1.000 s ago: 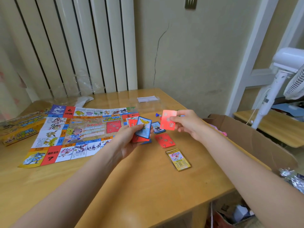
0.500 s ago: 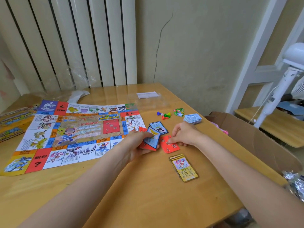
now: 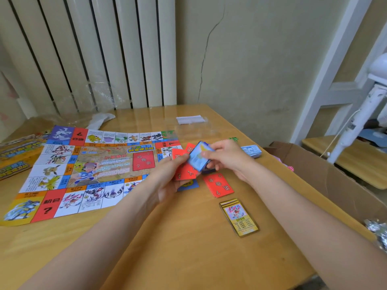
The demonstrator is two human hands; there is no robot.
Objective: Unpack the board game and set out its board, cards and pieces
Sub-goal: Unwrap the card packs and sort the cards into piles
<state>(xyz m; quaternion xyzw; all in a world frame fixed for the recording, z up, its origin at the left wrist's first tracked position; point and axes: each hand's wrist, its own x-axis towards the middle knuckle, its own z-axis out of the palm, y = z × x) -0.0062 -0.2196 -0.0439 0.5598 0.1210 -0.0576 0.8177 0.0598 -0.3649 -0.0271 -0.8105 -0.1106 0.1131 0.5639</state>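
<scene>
Cards are being sorted just right of the board (image 3: 90, 170). Mixed cards (image 3: 184, 172) are gripped by the left hand (image 3: 167, 183); a blue card (image 3: 199, 158) is pinched by the right hand (image 3: 226, 158). It probably needs laying on a blue pile.

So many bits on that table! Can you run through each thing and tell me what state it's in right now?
game board: unfolded, flat on the table
red cards: fanned, held by left hand
blue card: pinched by right hand
red pile: face down on table
yellow pile: stacked, face up
paper money: stacked
cardboard box: open
</scene>
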